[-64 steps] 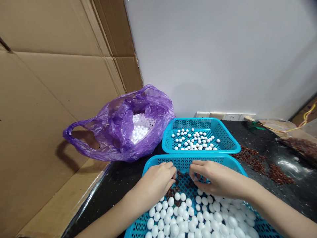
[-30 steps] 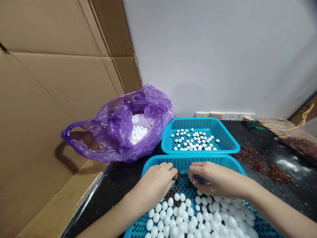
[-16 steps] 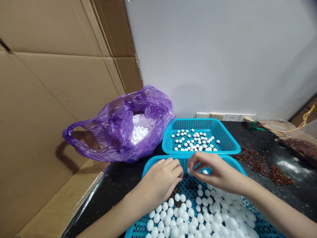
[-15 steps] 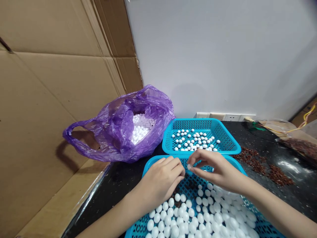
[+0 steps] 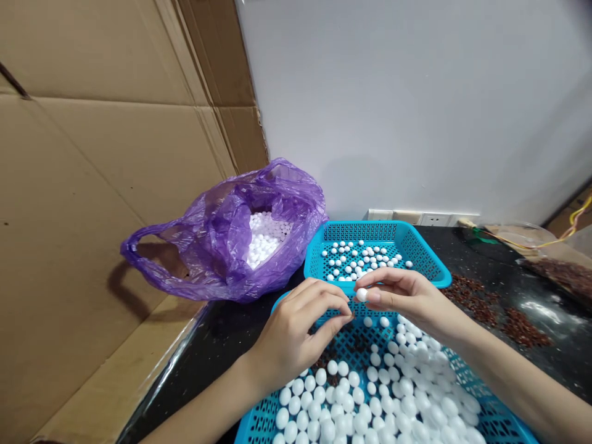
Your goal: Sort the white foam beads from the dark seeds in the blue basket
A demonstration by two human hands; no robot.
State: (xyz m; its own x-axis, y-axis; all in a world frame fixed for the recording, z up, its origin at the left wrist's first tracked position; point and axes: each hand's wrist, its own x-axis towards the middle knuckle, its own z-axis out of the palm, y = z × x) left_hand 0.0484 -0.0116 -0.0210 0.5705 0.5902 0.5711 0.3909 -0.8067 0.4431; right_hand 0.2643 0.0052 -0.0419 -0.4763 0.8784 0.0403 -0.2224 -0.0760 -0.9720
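My right hand (image 5: 409, 299) pinches a small white ball (image 5: 362, 295) between thumb and fingertips, above the far side of the near blue basket (image 5: 497, 425). Just left of it, my left hand (image 5: 308, 324) has thumb and forefinger pressed together on what looks like a tiny reddish-brown piece, barely visible at the tips. Beneath both hands, many white balls (image 5: 342, 404) fill the front and right of the near basket. Some reddish-brown bits (image 5: 330, 357) lie in it, partly under my left hand.
Behind stands a second blue basket (image 5: 435, 262) with white balls spread inside. A purple plastic bag (image 5: 222, 246) of small white balls leans by the cardboard (image 5: 115, 154). Reddish-brown bits (image 5: 525, 327) lie on the black countertop (image 5: 499, 265), near sockets (image 5: 435, 219) and a cable.
My right hand has risen slightly and turned, bringing the white ball into plainer view. My left fingers have lifted and come together in a pinch, a little farther right.
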